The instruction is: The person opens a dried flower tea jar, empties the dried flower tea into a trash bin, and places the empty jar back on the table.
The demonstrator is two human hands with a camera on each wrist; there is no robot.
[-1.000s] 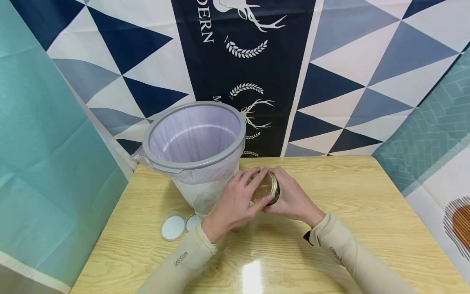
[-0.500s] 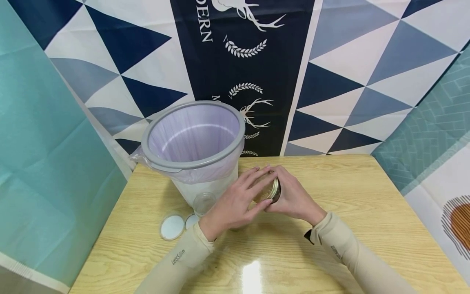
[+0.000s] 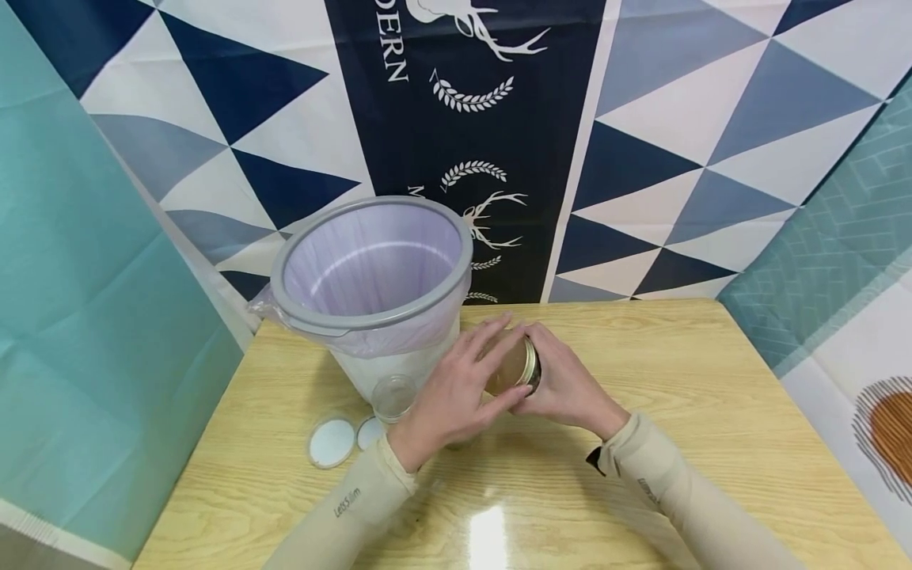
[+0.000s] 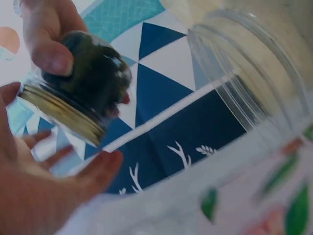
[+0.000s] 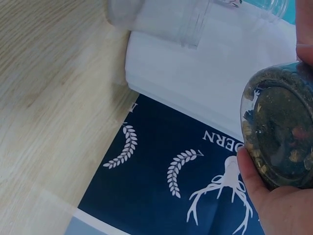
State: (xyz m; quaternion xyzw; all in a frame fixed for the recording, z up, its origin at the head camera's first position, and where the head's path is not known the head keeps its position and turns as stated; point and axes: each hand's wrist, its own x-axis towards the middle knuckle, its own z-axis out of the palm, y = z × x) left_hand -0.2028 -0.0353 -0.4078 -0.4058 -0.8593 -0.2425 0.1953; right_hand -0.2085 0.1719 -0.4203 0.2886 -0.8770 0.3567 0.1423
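My right hand grips a glass jar with dark, dried-looking contents, tilted so its gold lid faces left. Across that lid lies my left hand, its thumb at the near edge and its fingers at the far edge. In the left wrist view those fingers are spread around the lid and slightly blurred. The right wrist view shows the jar's round base, with pale and reddish bits among the dark contents. Both hands are above the wooden table.
A bin with a grey rim and lilac liner stands at the back left. Before it is a clear container, partly behind my left wrist. Two white round discs, possibly lids, lie to its left. Patterned cloth hangs behind the table.
My left hand's fingers have shifted on the lid, leaving more of its top in sight. The right hand keeps its hold on the jar in nearly the same place.
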